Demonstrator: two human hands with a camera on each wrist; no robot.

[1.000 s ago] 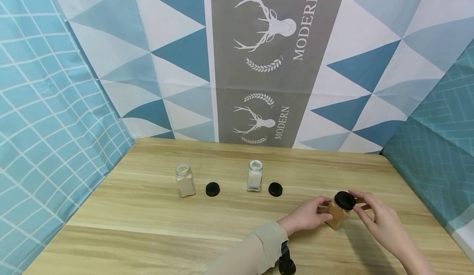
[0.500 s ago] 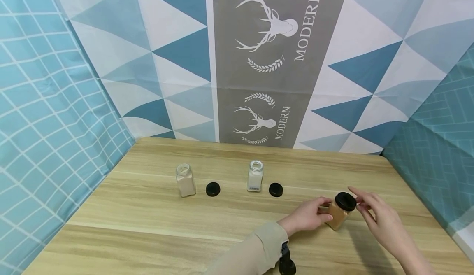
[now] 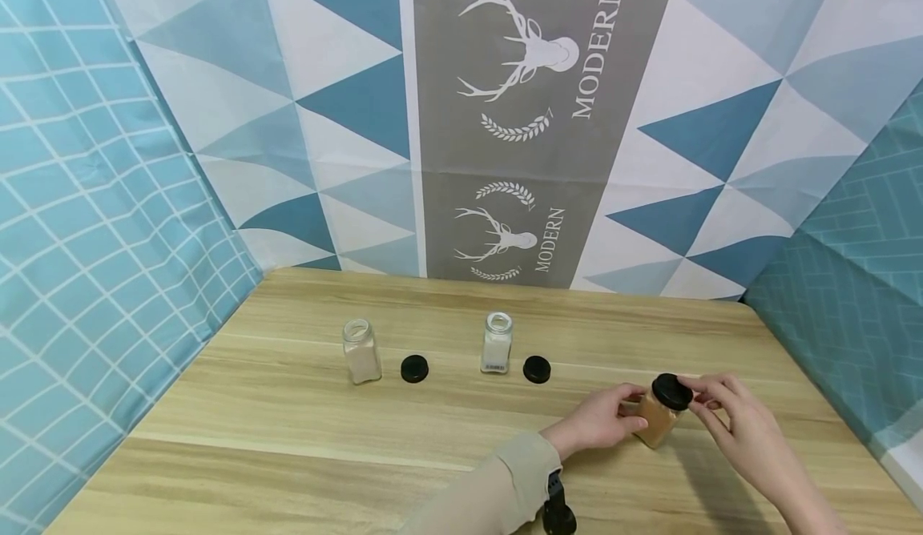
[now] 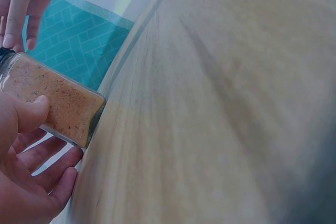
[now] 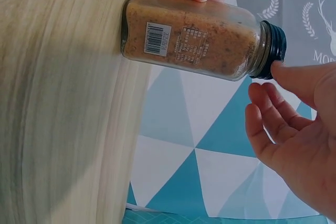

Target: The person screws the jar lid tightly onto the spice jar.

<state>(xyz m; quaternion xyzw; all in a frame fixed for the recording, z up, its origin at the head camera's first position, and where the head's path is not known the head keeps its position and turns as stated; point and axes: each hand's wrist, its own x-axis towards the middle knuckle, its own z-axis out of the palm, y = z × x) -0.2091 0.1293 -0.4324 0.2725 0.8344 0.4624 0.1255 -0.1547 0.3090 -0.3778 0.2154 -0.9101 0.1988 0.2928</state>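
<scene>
My left hand [image 3: 600, 418] grips a glass spice jar [image 5: 191, 35] by its sides, thumb on one face and fingers on another. Reddish-brown seasoning fills the jar, and a barcode label shows in the right wrist view. The jar stands on the wooden table, a black lid [image 3: 671, 392] on its top. At that lid is my right hand [image 3: 743, 431], its thumb and index finger on the rim. In the right wrist view the thumb [image 5: 294, 80] presses the lid's edge, while the other fingers curl just below.
Left of my hands stand two lidless glass jars, one with pale beige powder [image 3: 362, 359] and one with white contents [image 3: 496, 351]. A black lid [image 3: 414, 368] lies beside the first, another black lid [image 3: 537, 369] beside the second. Patterned cloth [image 3: 360, 118] hangs behind the table.
Half a second ago my right index finger was raised off the lid; now it is back on the rim. My left hand and the jar have stayed almost still.
</scene>
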